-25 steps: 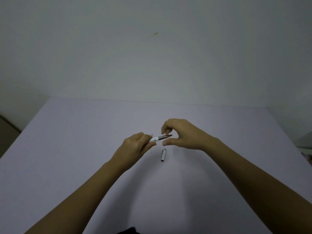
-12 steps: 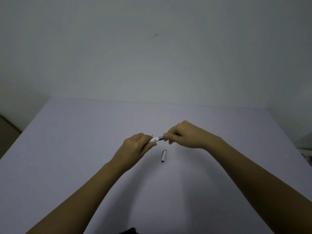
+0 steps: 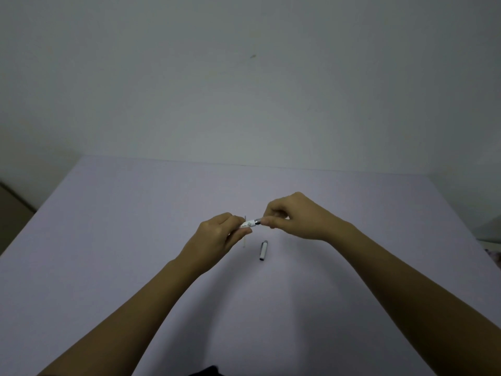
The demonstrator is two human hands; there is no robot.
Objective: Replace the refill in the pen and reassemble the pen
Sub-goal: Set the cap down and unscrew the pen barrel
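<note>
Holding pen barrel (image 3: 248, 224) in left hand (image 3: 217, 234), fingers closed round its rear; right hand (image 3: 295, 217) pinched on the dark tip section (image 3: 259, 220) at barrel's front end, w/ metal ring showing between the two hands. Pen held in air just above the lavender table (image 3: 122, 226), approx mid-table. Pen cap (image 3: 263, 250) lies loose on table just below hands, well clear of both. Thin pale stick, prob. a refill (image 3: 244, 241), lies on table behind left fingers; mostly hidden, can't tell old or new. Judgement: tip being screwed on/off. Risks: cross-threading if tip is turned off-axis to barrel; small part slipping from the pinch and rolling off; cap could roll if knocked by wrist; spring, if any, could pop out — none visible. Pen long axis runs left-right, slightly tilted: tip end points to person's right and a bit away, rear buried in left palm. Cap's axis runs roughly near-far, dark end nearest.
</note>
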